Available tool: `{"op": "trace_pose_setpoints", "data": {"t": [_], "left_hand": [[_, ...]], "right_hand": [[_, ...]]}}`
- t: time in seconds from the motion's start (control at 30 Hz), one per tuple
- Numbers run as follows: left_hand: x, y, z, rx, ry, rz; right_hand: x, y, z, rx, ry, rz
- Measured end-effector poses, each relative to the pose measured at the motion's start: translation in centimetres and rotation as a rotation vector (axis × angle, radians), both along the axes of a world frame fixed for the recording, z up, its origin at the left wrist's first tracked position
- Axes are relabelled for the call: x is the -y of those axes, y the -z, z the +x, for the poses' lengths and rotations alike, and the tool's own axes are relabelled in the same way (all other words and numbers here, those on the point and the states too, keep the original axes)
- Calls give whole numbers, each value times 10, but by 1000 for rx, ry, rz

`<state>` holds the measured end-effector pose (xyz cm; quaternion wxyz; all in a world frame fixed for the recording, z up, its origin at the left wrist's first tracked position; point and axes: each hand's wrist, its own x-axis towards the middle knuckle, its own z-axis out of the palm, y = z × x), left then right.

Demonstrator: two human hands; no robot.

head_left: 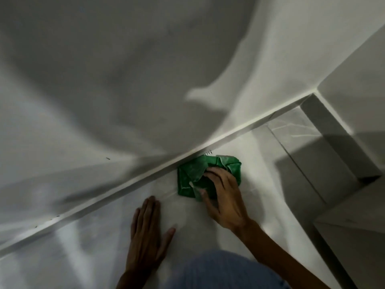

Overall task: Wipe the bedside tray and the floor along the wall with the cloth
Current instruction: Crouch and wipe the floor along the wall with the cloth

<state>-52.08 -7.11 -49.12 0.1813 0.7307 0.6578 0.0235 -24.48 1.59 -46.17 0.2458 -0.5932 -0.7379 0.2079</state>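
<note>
The crumpled green cloth (208, 174) is lying on the pale floor (104, 236), touching the skirting (125, 188) of the wall (125, 69), with the right hand (226, 197) clutching it while the left hand (146, 234) is pressing flat, fingers spread, just beside.

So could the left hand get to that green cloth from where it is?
Probably yes. The left hand lies flat on the floor beside the cloth, nothing between them, though the right hand already covers it.
</note>
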Motion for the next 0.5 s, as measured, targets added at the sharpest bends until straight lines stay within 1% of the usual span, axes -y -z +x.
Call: {"op": "trace_pose_setpoints", "data": {"t": [0.07, 0.13, 0.17, 0.23, 0.33, 0.37, 0.43, 0.47, 0.5], "left_hand": [[1, -2, 1, -6, 2, 29], [2, -2, 1, -5, -6, 54], [2, -3, 2, -6, -9, 67], [2, -3, 4, -8, -9, 103], [2, 0, 4, -7, 0, 134], [3, 0, 3, -11, -4, 138], [3, -1, 4, -10, -27, 123], [4, 0, 4, -1, -28, 122], [5, 2, 4, 7, -25, 145]], "right_hand": [[-5, -1, -11, 57, 113, -47], [-8, 0, -25, 137, 153, -149], [-6, 3, -33, 177, 136, -174], [1, 9, -41, 226, 34, -159], [-22, 17, -4, 288, -131, -47], [-36, 20, 14, 320, -116, -14], [-50, 19, 25, 339, 31, -25], [-46, 18, 13, 310, 134, -54], [-40, 19, -5, 292, 191, -75]]}}
